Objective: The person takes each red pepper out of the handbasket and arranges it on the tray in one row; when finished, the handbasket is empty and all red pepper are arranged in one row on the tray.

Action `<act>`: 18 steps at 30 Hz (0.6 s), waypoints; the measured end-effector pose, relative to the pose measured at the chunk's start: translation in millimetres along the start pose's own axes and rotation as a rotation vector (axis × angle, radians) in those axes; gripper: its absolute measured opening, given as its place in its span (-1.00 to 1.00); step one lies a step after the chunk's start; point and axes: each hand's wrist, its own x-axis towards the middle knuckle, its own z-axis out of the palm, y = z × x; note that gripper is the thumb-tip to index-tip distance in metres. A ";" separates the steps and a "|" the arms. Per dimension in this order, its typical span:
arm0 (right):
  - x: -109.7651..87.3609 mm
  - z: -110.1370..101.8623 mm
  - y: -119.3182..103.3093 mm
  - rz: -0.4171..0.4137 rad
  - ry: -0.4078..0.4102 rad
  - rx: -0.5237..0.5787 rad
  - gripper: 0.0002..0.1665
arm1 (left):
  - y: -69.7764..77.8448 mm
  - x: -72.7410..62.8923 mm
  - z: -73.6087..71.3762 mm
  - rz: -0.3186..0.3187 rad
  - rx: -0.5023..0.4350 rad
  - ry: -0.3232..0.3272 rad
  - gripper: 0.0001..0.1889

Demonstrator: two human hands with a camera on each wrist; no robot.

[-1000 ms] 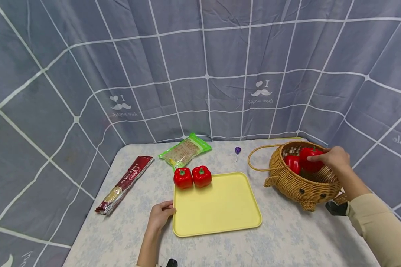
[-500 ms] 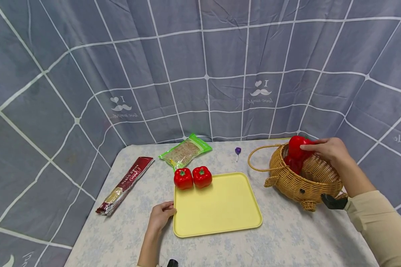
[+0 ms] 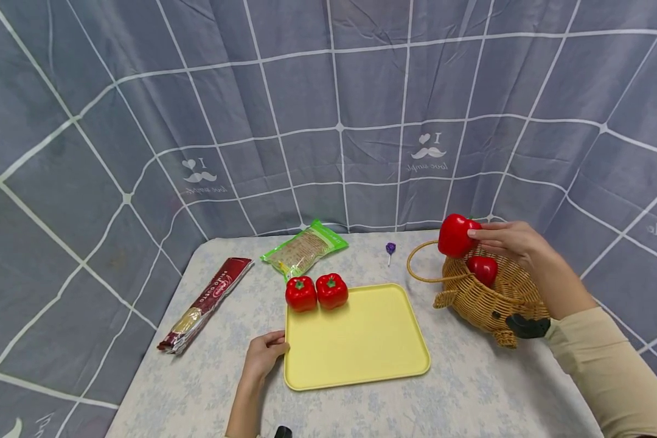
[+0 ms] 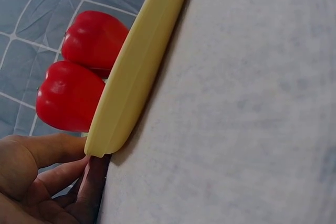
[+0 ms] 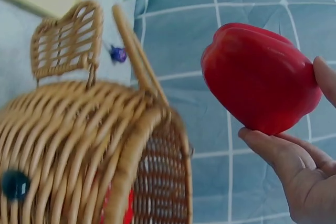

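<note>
My right hand [image 3: 506,240] grips a red bell pepper [image 3: 456,236] between thumb and fingers, above the rim of a wicker basket [image 3: 490,307]. In the right wrist view that pepper [image 5: 262,80] is well apart from the basket. Another red bell pepper [image 3: 483,269] lies inside the basket. My left hand [image 3: 264,356] pinches the left edge of a yellow tray [image 3: 361,340], thumb on the rim and fingers beneath, as the left wrist view shows. Two red bell peppers, one left [image 3: 301,294] and one right [image 3: 331,291], sit side by side in the tray's far left corner.
A green-edged food packet [image 3: 305,248] lies behind the tray. To the left is a long dark red pasta packet [image 3: 205,304]. A purple lollipop [image 3: 390,249] lies near the basket's looped handle [image 3: 416,274]. A grey checked curtain [image 3: 339,121] surrounds the table.
My right hand has lifted the bell pepper up out of the basket and moved it left, uncovering the other pepper inside. The left hand and the tray stay put.
</note>
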 end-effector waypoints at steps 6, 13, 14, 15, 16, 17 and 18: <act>9.8 21.9 -6.1 -0.014 -0.052 0.069 0.08 | -0.5 -0.9 1.4 0.002 0.006 0.009 -0.60; 23.1 47.3 -8.0 -0.027 -0.067 0.137 0.08 | -3.3 -0.8 3.5 0.010 -0.005 0.004 -0.60; 25.4 51.2 -7.9 -0.033 -0.072 0.144 0.09 | -3.9 -0.5 3.7 0.014 -0.005 0.004 -0.60; 27.7 55.6 -7.7 -0.040 -0.074 0.143 0.07 | -3.5 -0.5 3.6 0.017 -0.005 0.004 -0.61; 29.6 59.7 -7.6 -0.052 -0.079 0.144 0.07 | -3.0 -0.2 3.6 0.019 -0.004 0.006 -0.61; 31.1 63.5 -7.5 -0.062 -0.079 0.150 0.06 | -2.3 0.0 3.6 0.020 -0.003 0.009 -0.61; 32.2 67.1 -7.4 -0.070 -0.080 0.157 0.05 | -1.4 0.3 3.7 0.019 -0.003 0.011 -0.61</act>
